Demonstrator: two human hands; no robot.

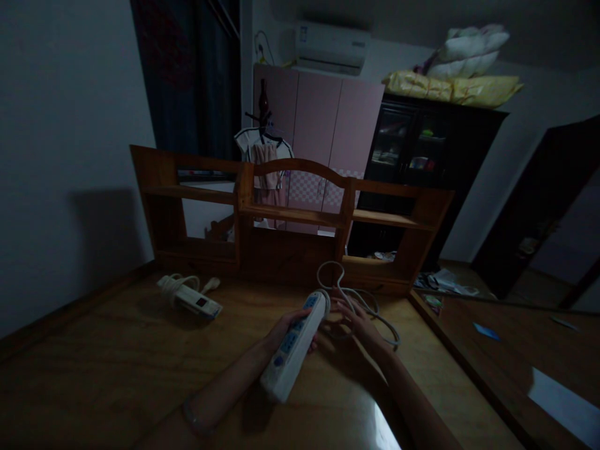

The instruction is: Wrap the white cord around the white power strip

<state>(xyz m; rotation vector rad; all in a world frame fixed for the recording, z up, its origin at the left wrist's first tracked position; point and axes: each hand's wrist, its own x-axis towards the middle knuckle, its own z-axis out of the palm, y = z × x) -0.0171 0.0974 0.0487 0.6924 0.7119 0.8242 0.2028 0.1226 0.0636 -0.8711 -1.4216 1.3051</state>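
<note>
A white power strip point(296, 350) with blue sockets is tilted above the wooden tabletop, and my left hand point(287, 331) is wrapped around its middle. Its pale cord point(344, 290) leaves the far end, winds there at least once, and runs in loose loops to the right. At that far end is my right hand point(357, 320), with its fingers bent at the cord; the dim light hides how firmly they grip. To the left lies a second power strip point(199, 302), with its own cord wrapped around it and its plug beside it.
A wooden shelf unit point(290, 215) stands along the back of the tabletop point(117, 356). To the right, a lower brown surface point(497, 362) bears a white sheet point(567, 400) and a small blue card point(486, 330). Behind stand a pink wardrobe point(319, 119) and a dark cabinet point(450, 144).
</note>
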